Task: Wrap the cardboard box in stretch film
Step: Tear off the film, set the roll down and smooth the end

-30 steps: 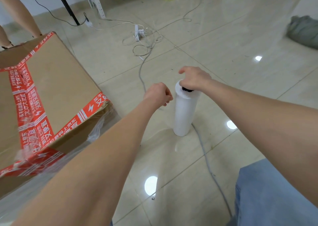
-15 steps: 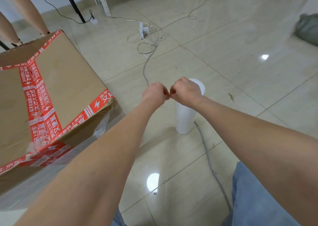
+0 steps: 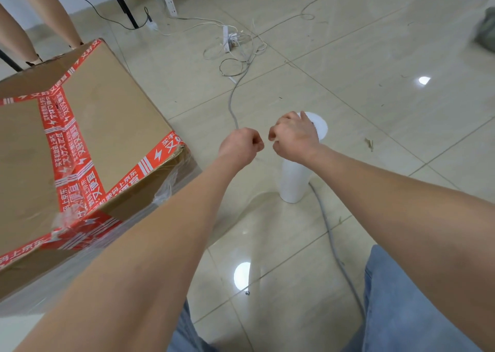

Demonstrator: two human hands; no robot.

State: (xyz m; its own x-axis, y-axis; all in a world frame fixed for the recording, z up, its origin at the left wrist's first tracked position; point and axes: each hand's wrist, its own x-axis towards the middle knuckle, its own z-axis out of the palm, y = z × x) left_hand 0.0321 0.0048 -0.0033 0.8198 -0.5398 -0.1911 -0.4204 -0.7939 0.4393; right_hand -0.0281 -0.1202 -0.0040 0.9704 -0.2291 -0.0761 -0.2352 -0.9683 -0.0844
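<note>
A large cardboard box [image 3: 107,116] with red printed tape stands on the floor at the left. Clear stretch film [image 3: 171,188] covers its lower side and hangs in wrinkles at the near corner. A white roll of stretch film [image 3: 294,180] stands upright on the tiles to the right of the box. My left hand [image 3: 241,145] and my right hand [image 3: 294,137] are closed fists a small gap apart, above the roll. Both seem to pinch a thin clear sheet running back toward the box. My right hand hides part of the roll's top.
A grey cable [image 3: 329,233] runs across the tiles past the roll's base to a power strip [image 3: 226,38] and tangled wires. Another person's legs [image 3: 53,11] stand behind the box, beside a black stand leg [image 3: 120,0]. A grey-green bundle [image 3: 486,32] lies far right. My jeans knee [image 3: 401,311] is bottom right.
My right hand left the top of the roll and met my left hand. Now the two fists have drawn slightly apart. The view has tilted a little.
</note>
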